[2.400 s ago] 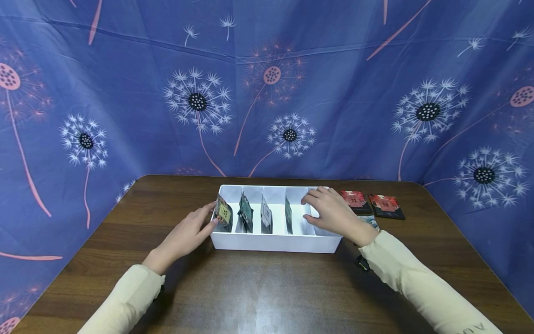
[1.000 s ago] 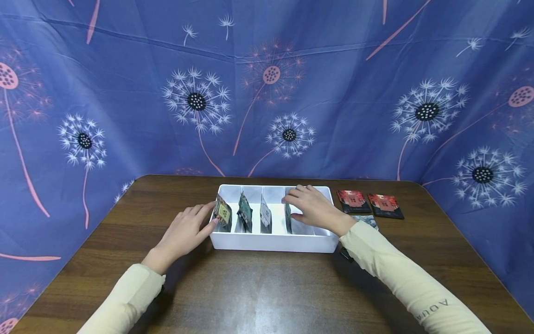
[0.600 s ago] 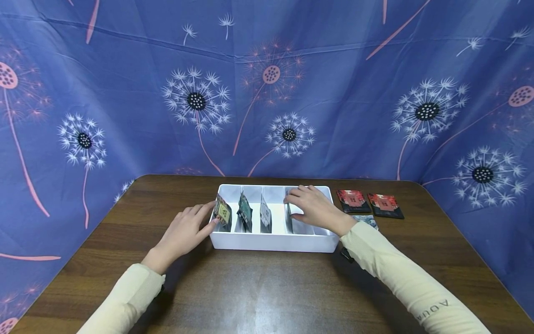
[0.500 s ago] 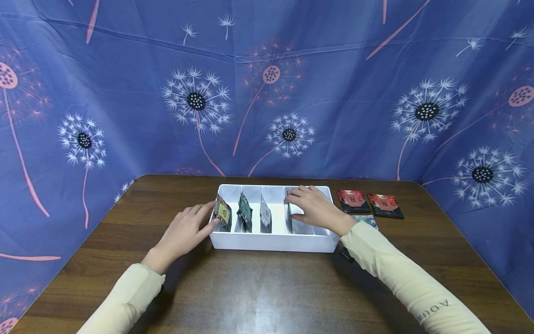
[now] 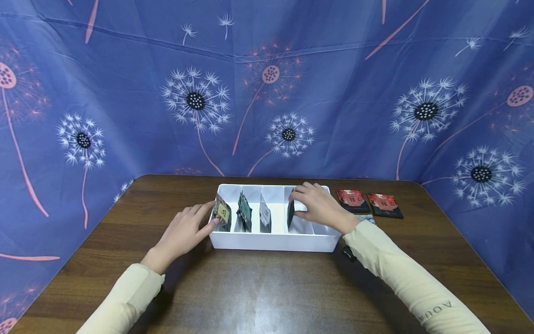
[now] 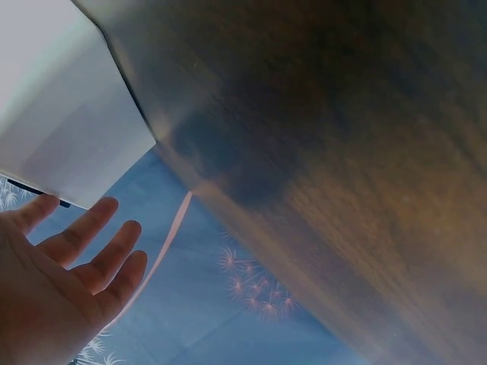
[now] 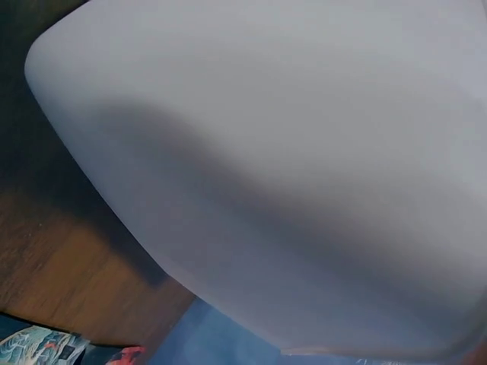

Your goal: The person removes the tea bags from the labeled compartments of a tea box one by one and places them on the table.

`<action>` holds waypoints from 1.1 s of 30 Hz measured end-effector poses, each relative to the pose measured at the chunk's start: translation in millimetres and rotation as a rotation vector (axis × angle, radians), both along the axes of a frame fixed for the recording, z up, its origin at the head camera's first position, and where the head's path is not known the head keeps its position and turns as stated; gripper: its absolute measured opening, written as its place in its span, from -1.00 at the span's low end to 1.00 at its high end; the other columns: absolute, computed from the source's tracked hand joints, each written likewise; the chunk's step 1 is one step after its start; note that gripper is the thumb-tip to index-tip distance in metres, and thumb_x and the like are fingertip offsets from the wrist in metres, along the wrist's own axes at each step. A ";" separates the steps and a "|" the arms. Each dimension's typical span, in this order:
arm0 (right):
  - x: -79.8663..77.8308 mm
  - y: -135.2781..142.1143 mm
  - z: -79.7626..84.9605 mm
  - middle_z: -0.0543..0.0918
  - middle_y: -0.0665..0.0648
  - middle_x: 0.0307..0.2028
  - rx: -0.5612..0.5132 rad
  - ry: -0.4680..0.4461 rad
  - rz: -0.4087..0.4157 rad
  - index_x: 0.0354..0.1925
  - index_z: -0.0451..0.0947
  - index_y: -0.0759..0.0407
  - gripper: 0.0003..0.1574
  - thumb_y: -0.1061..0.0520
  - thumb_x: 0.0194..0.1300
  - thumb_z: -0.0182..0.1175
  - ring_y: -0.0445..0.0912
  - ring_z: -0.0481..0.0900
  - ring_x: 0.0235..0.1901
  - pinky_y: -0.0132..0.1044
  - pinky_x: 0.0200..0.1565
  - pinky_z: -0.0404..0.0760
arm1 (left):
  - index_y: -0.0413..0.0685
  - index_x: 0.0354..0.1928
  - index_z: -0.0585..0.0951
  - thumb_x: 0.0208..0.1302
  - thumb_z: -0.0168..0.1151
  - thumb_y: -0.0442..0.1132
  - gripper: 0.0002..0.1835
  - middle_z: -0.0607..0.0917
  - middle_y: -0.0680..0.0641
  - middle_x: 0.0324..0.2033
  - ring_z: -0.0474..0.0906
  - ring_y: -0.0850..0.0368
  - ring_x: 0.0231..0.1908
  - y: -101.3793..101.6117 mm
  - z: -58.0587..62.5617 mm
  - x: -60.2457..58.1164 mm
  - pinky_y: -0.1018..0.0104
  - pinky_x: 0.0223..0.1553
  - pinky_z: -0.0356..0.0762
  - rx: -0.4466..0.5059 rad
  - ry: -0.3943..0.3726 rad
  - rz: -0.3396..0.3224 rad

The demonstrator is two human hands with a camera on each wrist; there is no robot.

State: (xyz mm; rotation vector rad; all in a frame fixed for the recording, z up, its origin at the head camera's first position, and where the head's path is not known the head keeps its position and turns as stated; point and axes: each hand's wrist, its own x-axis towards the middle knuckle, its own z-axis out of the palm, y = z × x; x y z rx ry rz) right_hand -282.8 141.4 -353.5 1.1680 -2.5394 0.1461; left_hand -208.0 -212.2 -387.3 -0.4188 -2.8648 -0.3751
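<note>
Right hand (image 5: 319, 207) across tray (image 5: 273, 242) edge, seemingly pinching packet (image 5: 290, 215).

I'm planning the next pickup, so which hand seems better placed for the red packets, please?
Probably the right hand: it's nearer the red packets, though its fingers seem to hold a dark packet. The left hand is at the tray's left end.

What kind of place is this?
Perhaps a staged tabletop workspace: a blue dandelion-print fabric backdrop hangs behind a brown wood-grain table, which bears a white rectangular divided tray.
</note>
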 end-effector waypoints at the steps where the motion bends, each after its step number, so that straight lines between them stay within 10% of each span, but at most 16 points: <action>1: 0.1 0.8 0.7 0.60 -0.04 -0.22 -0.005 0.009 0.000 -0.24 0.58 -0.04 -0.63 0.00 -0.09 0.43 -0.08 0.49 -0.17 -0.12 -0.21 0.47 | 0.17 0.33 0.23 0.27 -0.16 0.29 -0.35 0.46 -0.10 0.16 0.38 -0.16 0.12 -0.2 -0.2 -0.1 -0.16 0.04 0.31 0.002 0.000 -0.001; 33: 12.1 30.9 52.9 0.64 -0.03 -0.32 -0.103 0.089 -0.088 -0.30 0.61 0.01 -0.68 -0.06 -0.06 0.40 -0.11 0.43 -0.31 -0.25 -0.36 0.36 | 0.16 0.34 0.21 0.27 -0.21 0.32 -0.32 0.43 -0.13 0.18 0.37 -0.19 0.13 0.0 -0.4 0.1 -0.19 0.03 0.30 0.008 -0.015 -0.004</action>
